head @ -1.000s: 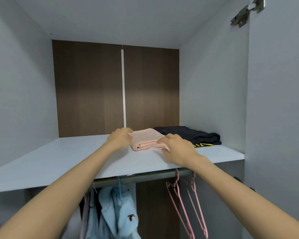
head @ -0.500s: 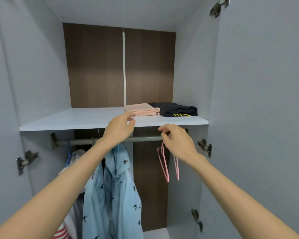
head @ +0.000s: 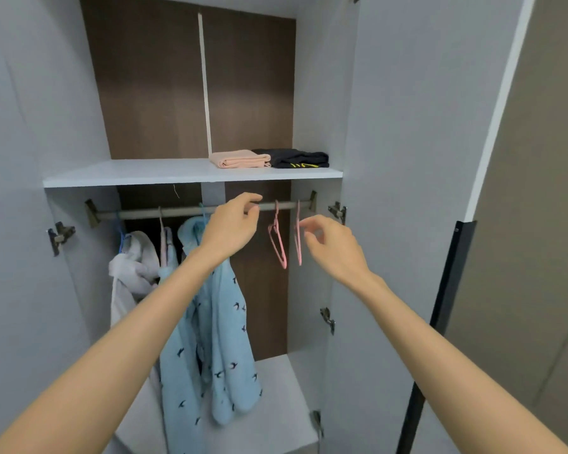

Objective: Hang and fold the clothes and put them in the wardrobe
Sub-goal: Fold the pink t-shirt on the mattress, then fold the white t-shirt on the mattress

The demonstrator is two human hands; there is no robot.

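Note:
A folded pink garment (head: 238, 158) lies on the wardrobe's upper shelf (head: 128, 175), touching a folded black garment (head: 297, 158) to its right. Below, a metal rail (head: 177, 211) carries a light blue bird-print shirt (head: 217, 339), a white garment (head: 132, 267) and two bare pink hangers (head: 278, 240). My left hand (head: 232, 229) hovers in front of the rail with loosely curled fingers, holding nothing. My right hand (head: 333, 245) floats just right of the pink hangers, fingers relaxed and empty.
The open right wardrobe door (head: 417, 158) stands close to my right arm, with hinges (head: 337, 212) on its inner edge. The left door (head: 14, 191) is open too. A grey lower shelf (head: 276, 404) sits beneath the hanging clothes.
Both hands have left the pink garment on the shelf and dropped to rail height. The view has pulled back and tilted down, showing more of the hanging section.

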